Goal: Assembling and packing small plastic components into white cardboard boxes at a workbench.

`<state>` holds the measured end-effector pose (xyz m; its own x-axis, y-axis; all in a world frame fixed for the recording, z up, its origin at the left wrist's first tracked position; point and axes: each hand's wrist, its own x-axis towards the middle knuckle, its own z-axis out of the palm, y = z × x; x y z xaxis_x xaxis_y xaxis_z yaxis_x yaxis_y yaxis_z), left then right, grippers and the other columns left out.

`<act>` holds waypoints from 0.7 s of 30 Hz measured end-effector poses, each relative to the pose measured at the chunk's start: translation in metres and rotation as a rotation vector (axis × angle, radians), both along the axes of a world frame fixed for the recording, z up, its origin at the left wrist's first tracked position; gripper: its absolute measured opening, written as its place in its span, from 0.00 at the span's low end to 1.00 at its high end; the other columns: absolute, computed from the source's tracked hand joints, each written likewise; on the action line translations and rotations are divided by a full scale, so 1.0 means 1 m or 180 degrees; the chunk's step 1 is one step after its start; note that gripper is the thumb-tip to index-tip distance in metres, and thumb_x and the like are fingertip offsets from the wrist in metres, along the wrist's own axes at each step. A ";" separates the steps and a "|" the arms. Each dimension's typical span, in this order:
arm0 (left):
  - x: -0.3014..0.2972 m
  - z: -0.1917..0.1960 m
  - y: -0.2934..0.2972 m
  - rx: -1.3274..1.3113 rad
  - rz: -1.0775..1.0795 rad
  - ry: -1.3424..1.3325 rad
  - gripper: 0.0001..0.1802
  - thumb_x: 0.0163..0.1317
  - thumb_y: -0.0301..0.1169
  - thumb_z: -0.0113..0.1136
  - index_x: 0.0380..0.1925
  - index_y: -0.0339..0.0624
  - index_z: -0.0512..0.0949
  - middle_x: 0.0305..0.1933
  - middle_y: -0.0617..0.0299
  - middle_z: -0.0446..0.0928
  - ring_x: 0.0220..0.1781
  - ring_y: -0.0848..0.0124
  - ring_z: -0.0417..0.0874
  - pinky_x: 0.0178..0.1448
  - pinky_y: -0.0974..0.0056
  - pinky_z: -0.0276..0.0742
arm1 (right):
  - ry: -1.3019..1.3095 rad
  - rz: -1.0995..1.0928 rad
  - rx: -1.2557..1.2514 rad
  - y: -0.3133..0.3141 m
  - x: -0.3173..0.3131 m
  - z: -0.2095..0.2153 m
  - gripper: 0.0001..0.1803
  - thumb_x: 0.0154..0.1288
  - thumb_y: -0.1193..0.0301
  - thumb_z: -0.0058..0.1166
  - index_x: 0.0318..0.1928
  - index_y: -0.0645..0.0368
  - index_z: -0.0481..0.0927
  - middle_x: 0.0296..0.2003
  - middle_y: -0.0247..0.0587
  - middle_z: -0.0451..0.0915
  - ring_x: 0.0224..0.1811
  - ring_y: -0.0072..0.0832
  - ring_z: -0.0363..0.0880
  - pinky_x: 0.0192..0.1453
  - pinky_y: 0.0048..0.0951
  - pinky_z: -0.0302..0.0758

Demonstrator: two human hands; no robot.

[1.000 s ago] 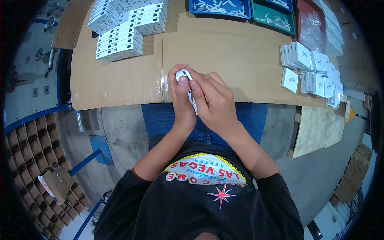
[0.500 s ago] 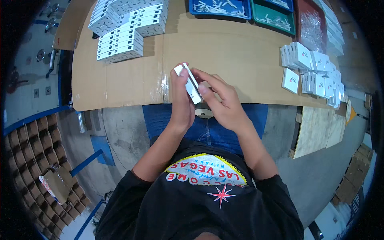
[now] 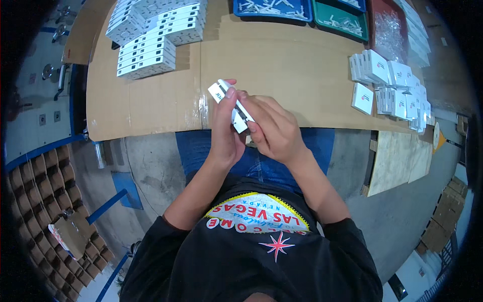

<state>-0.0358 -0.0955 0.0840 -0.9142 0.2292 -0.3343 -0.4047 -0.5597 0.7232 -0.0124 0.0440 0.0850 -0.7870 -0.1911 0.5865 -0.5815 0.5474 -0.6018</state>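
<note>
One white box [image 3: 239, 121] | tilted more | thumb of right hand [image 3: 277, 128] lower

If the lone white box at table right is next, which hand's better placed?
Right, likely: the right hand is nearer the lone box; the left hand is farther off. Both hold a small white case, so the right would need freeing first.

Both hands [image 3: 278, 128] close together, fingers [image 3: 266, 108] bent, bare forearms [image 3: 193, 194] angled inward
</note>
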 end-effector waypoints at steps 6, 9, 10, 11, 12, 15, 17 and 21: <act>0.000 0.007 0.006 0.0031 -0.0032 -0.0401 0.27 0.77 0.53 0.52 0.64 0.47 0.70 0.54 0.59 0.77 0.57 0.68 0.80 0.62 0.59 0.77 | 0.0063 -0.0220 0.0034 0.001 -0.002 -0.014 0.23 0.67 0.73 0.60 0.62 0.68 0.79 0.53 0.53 0.85 0.51 0.48 0.86 0.55 0.41 0.83; -0.009 0.002 0.003 0.0270 -0.0071 -0.0828 0.28 0.75 0.56 0.55 0.64 0.51 0.69 0.49 0.66 0.76 0.49 0.72 0.80 0.53 0.60 0.78 | -0.0180 -0.0057 -0.0040 0.005 -0.007 -0.015 0.24 0.67 0.70 0.62 0.61 0.67 0.80 0.52 0.52 0.85 0.51 0.47 0.85 0.57 0.41 0.82; -0.012 0.003 0.001 0.0275 -0.0036 -0.0807 0.28 0.75 0.56 0.55 0.64 0.51 0.69 0.49 0.66 0.76 0.49 0.72 0.80 0.53 0.60 0.78 | -0.0161 -0.0020 -0.0038 0.008 -0.009 -0.013 0.24 0.67 0.70 0.62 0.61 0.67 0.80 0.52 0.52 0.85 0.51 0.47 0.85 0.57 0.41 0.82; -0.016 0.004 -0.001 0.0345 -0.0207 -0.0876 0.28 0.74 0.57 0.55 0.63 0.52 0.70 0.49 0.66 0.76 0.49 0.72 0.80 0.53 0.60 0.77 | -0.0326 0.0051 -0.0021 0.012 -0.009 -0.010 0.25 0.67 0.68 0.63 0.61 0.66 0.80 0.55 0.53 0.84 0.54 0.48 0.84 0.60 0.42 0.81; -0.018 0.005 -0.004 0.0412 -0.0368 -0.0947 0.28 0.74 0.59 0.54 0.62 0.52 0.71 0.49 0.66 0.77 0.49 0.71 0.81 0.53 0.60 0.77 | -0.0495 0.0133 -0.0004 0.016 -0.009 -0.007 0.25 0.67 0.67 0.64 0.62 0.66 0.80 0.57 0.53 0.83 0.58 0.48 0.83 0.63 0.43 0.80; -0.021 0.006 -0.006 0.0462 -0.0668 -0.0957 0.30 0.74 0.61 0.53 0.61 0.53 0.73 0.49 0.66 0.78 0.49 0.70 0.81 0.53 0.60 0.77 | -0.0720 0.0226 0.0009 0.023 -0.009 -0.009 0.27 0.68 0.66 0.64 0.64 0.64 0.79 0.63 0.56 0.79 0.65 0.50 0.79 0.68 0.43 0.77; -0.020 0.012 -0.006 0.0363 -0.0953 -0.0900 0.33 0.74 0.64 0.50 0.64 0.52 0.72 0.52 0.64 0.79 0.52 0.69 0.82 0.56 0.56 0.80 | -0.0877 0.0272 -0.0120 0.024 -0.004 -0.011 0.29 0.68 0.65 0.65 0.66 0.64 0.77 0.66 0.57 0.77 0.67 0.51 0.78 0.69 0.43 0.76; -0.022 0.011 -0.017 0.0359 -0.1444 -0.0850 0.35 0.76 0.65 0.46 0.66 0.51 0.70 0.54 0.63 0.80 0.56 0.67 0.83 0.61 0.56 0.81 | -0.0925 0.0207 -0.0390 0.029 -0.007 -0.011 0.34 0.69 0.62 0.64 0.71 0.63 0.72 0.69 0.59 0.73 0.69 0.53 0.75 0.71 0.44 0.74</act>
<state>-0.0582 -0.1125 0.0951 -0.6015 0.6293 -0.4921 -0.7856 -0.3542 0.5073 -0.0190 0.0731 0.0744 -0.9134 -0.1882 0.3609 -0.4070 0.4279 -0.8070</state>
